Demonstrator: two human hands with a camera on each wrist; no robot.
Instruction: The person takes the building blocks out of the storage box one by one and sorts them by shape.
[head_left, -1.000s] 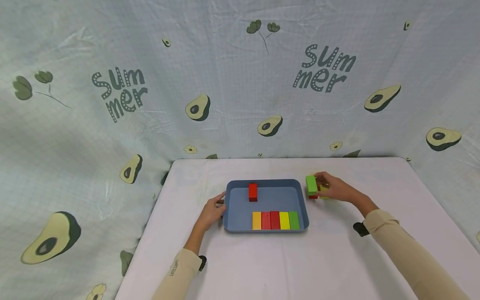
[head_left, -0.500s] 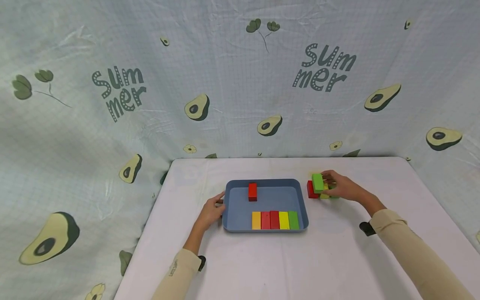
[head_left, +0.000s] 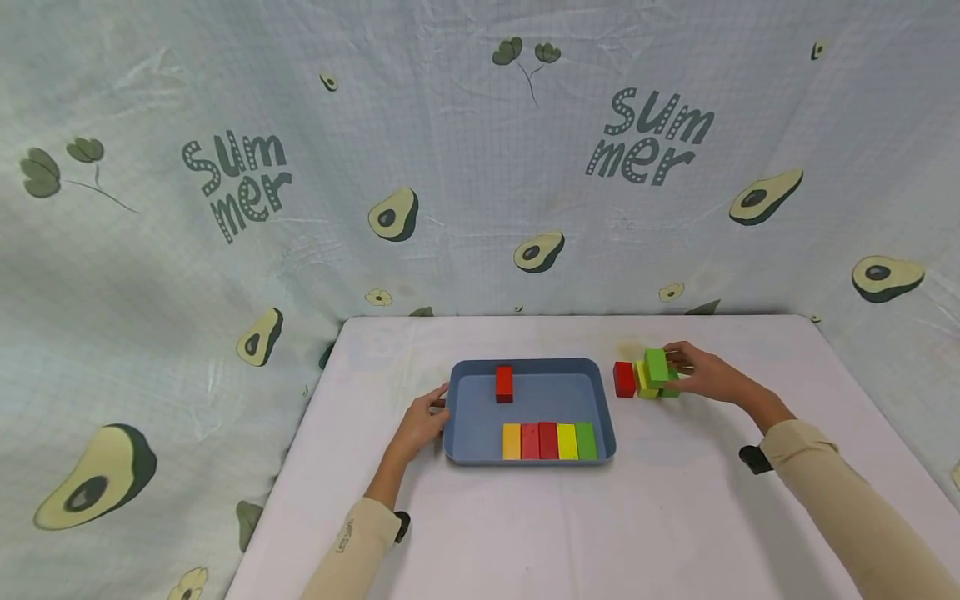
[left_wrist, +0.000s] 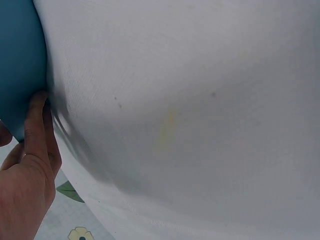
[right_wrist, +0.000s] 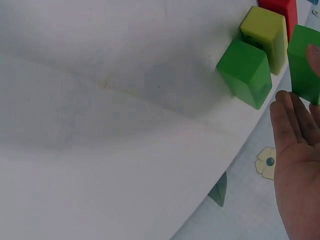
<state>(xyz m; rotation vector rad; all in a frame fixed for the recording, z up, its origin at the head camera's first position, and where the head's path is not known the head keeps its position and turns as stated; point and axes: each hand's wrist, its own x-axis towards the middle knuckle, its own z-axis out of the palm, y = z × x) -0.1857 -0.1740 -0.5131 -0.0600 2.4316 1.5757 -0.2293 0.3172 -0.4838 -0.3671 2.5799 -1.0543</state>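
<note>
My right hand (head_left: 703, 373) pinches a green block (head_left: 656, 367) between thumb and fingers, raised over a short row on the table. That row has a red block (head_left: 624, 380), a yellow block (head_left: 642, 381) and another green block (right_wrist: 245, 72) side by side. Seen from the head, the held block overlaps the yellow and green ones. Left of the row lies a blue-grey tray (head_left: 472, 412). The left hand (head_left: 420, 423) rests at the tray's left side, fairly straight fingers (left_wrist: 36, 122) against its outer wall in the left wrist view.
Inside the tray a red block (head_left: 504, 385) stands near the back wall. Along its front wall runs a row of several orange, red, yellow and green blocks (head_left: 548, 441). A white-covered table (head_left: 525, 525) reaches back to a hanging avocado-print cloth (head_left: 465, 275).
My right hand has carried the green block to the right, from above the red block to over the yellow and green ones. The left hand and the tray have stayed put.
</note>
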